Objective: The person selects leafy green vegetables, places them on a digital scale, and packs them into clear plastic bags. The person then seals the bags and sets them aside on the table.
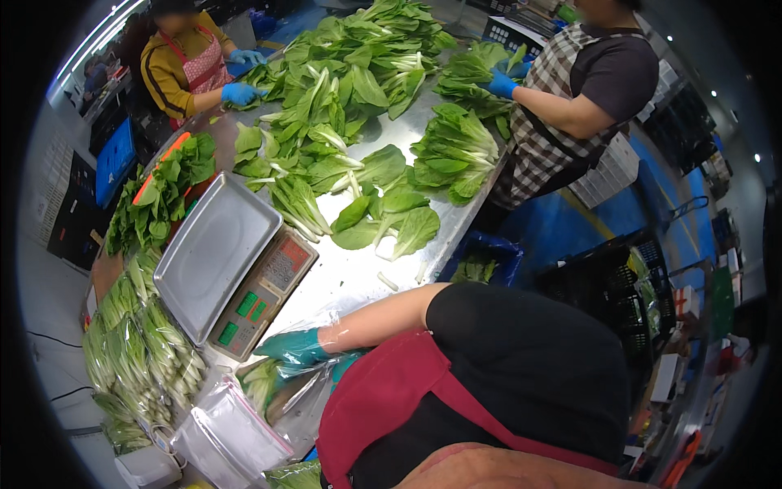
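Note:
My right hand (293, 349), in a teal glove, reaches into a clear plastic bag (305, 394), whose film also wraps my wrist and forearm. A bunch of leafy greens (259, 382) with pale stems is in the bag, against that hand's fingers. Only a little of my gloved left hand (344, 368) shows beside the bag; the red apron (385, 385) hides the rest, including its fingers. Just beyond my right hand stands an electronic scale (263, 296) with a bare metal pan (217, 257). A stack of flat clear bags (232, 428) lies near the greens.
Loose leafy greens (360, 79) pile across the metal table (342, 275). Bagged greens (143, 342) lie left of the scale. Two people in blue gloves (241, 93) handle greens at the far sides. A blue crate (482, 257) stands below the table's right edge.

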`<state>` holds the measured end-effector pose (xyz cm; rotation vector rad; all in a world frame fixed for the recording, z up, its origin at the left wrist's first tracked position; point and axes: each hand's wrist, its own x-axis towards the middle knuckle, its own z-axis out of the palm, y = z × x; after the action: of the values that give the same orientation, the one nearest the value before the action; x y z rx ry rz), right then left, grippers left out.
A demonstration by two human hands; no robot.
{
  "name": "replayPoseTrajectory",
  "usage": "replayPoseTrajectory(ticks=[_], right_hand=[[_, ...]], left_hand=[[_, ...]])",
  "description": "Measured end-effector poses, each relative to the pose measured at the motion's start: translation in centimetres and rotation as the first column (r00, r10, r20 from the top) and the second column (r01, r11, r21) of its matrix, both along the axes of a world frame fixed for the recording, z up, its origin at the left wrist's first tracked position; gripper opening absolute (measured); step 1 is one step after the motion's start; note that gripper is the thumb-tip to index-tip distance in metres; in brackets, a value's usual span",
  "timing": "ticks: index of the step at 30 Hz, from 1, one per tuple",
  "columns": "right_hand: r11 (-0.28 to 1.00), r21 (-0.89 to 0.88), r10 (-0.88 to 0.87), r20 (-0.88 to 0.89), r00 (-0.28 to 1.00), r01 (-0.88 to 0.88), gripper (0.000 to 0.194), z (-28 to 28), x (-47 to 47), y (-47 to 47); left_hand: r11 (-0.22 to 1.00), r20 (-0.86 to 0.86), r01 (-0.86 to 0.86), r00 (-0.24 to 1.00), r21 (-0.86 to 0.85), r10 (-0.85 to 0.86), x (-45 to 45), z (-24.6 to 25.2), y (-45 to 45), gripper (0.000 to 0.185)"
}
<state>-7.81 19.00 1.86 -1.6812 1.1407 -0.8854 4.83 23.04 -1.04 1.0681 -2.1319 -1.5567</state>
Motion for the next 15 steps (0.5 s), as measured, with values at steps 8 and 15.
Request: replayPoseTrajectory(ticks=[8, 15], right_hand=[[0.995, 0.066, 0.095, -0.391, 0.915, -0.075, 0.034, 2.0, -5.4, 0.2], [0.802, -0.595, -0.017, -0.11, 0.994, -0.053, 0.031, 13.1, -6.7, -0.2]], left_hand=[[0.979, -0.166, 0.096, 0.978, -0.181, -0.127, -0.2, 12.0, -2.1, 0.022], [0.943, -0.477, -0.225, 0.875, -0.246, 0.084, 2.0, 17.9, -3.8, 0.032]])
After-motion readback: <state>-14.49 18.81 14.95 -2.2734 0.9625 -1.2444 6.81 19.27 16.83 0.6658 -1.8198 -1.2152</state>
